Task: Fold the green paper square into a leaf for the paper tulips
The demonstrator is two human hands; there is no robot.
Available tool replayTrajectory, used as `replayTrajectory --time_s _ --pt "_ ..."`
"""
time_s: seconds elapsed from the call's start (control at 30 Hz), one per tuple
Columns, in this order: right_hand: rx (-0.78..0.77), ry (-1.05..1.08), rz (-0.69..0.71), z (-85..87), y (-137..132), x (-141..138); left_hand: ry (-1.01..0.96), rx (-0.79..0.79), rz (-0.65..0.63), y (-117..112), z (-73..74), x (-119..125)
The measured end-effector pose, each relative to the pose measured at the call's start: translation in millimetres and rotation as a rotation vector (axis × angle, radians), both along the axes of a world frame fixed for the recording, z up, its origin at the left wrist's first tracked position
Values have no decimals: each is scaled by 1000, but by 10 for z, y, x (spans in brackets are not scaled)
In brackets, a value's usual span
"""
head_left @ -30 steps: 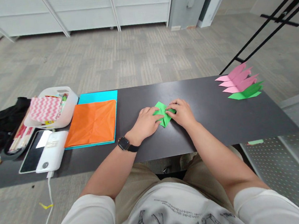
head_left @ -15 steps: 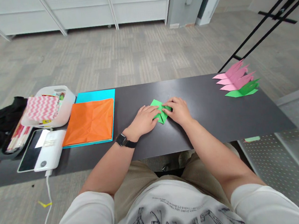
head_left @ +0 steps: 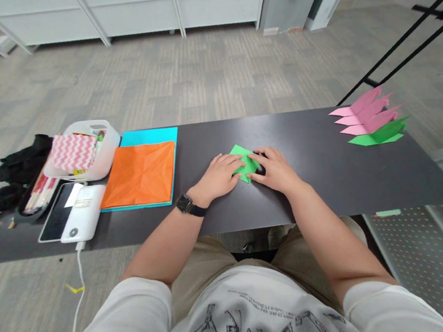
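A small folded green paper lies on the dark table in front of me. My left hand, with a dark watch on its wrist, rests with its fingertips pressing the paper's left side. My right hand presses the paper's right side, fingers curled over its edge. Both hands hold the paper flat against the table.
Orange paper lies on a cyan sheet to the left. Further left stand a white basket, a phone, a white power bank and a pencil case. Folded pink and green pieces lie at the far right.
The camera view shifted slightly. My hands stayed on the green paper, and the fingers moved a little along its folds, covering more of its lower part.
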State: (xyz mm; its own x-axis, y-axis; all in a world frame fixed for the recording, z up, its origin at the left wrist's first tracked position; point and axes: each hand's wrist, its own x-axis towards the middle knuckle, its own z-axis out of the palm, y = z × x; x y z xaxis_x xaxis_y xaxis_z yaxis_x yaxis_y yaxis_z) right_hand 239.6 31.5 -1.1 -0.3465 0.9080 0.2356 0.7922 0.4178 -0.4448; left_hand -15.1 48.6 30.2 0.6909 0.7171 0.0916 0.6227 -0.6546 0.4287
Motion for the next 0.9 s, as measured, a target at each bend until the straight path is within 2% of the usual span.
replayTrajectory --time_s 0.47,0.6,0.73,0.9 --pt "-43 29 75 17 -39 74 -5 -18 47 -30 23 57" --pt "-58 100 48 1 7 86 -13 -8 58 -40 5 82" --pt "-41 81 6 -28 13 44 -14 2 66 -47 -8 93" --pt "-35 72 32 -21 -27 20 -33 4 93 -74 -16 123"
